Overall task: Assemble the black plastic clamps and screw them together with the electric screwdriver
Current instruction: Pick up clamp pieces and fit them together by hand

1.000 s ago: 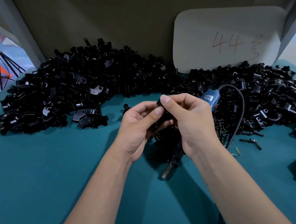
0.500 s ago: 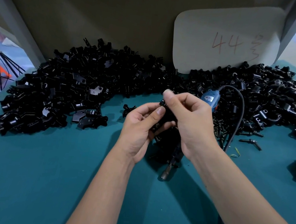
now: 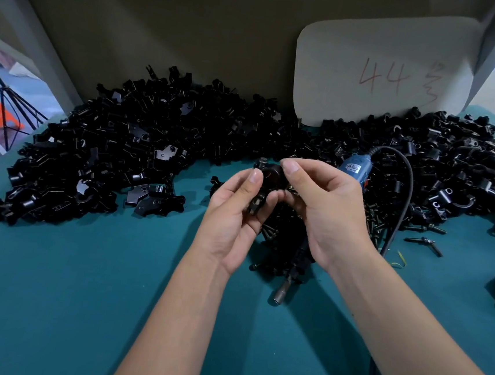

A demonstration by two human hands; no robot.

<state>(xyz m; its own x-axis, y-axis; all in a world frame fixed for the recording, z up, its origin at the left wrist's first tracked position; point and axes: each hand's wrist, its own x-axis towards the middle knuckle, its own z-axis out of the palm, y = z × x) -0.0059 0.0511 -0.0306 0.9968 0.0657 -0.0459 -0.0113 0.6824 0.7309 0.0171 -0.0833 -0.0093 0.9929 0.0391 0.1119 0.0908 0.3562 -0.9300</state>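
A black plastic clamp (image 3: 269, 179) is held above the teal table between both hands. My left hand (image 3: 234, 216) grips its lower part with thumb and fingers. My right hand (image 3: 326, 207) pinches its upper right side. A screw head shows at the clamp's top left corner. The electric screwdriver (image 3: 296, 261) lies on the table beneath my hands, its metal tip pointing toward me and its blue rear end (image 3: 355, 167) showing behind my right hand. Loose screws (image 3: 373, 222) lie around it.
A big heap of black clamp parts (image 3: 116, 156) fills the back left, another heap (image 3: 460, 165) the back right. The screwdriver's cable (image 3: 403, 184) loops to the right. A white card marked 44 (image 3: 384, 76) leans on the back wall. Single screws (image 3: 424, 242) lie at the right.
Both hands have lifted the clamp slightly and turned it, so more of its round body now shows between the fingers. The screwdriver has not moved.
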